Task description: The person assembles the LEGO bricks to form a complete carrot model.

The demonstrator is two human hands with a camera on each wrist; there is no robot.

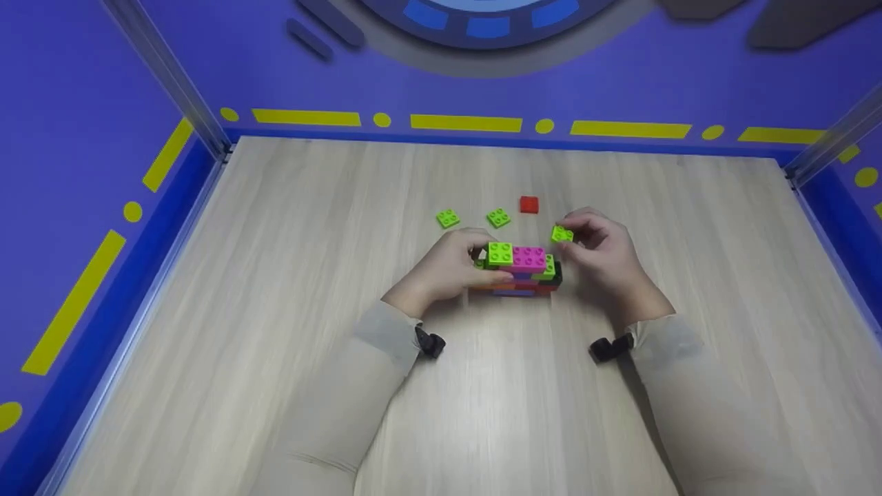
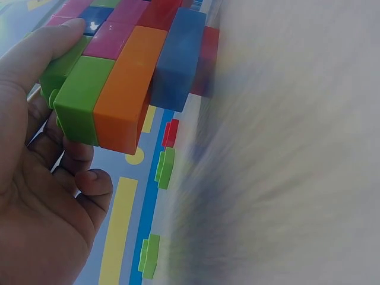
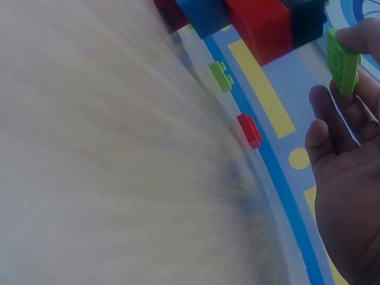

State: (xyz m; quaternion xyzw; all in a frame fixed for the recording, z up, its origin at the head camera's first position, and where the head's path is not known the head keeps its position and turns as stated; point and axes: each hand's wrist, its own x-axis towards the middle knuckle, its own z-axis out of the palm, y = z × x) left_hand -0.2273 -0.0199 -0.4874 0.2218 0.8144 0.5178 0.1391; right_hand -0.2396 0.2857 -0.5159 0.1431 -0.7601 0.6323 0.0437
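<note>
My left hand [image 1: 448, 267] grips the left end of a stack of toy building bricks [image 1: 529, 258], its thumb along the near side and its fingers behind. The stack has pink and lime green bricks on top, with purple, orange, red and black below. In the left wrist view, an orange brick [image 2: 130, 83] and a blue brick [image 2: 180, 59] show near the stack's base. To the right of the stack, my right hand [image 1: 612, 255] pinches a thin lime green brick [image 3: 342, 62] between thumb and fingers, apart from the stack.
Behind the stack, two lime green bricks [image 1: 448, 218] and a red brick [image 1: 529, 204] lie loose on the wooden table [image 1: 296, 227]. Blue panels with yellow marks [image 1: 466, 124] wall in the table at the back and both sides.
</note>
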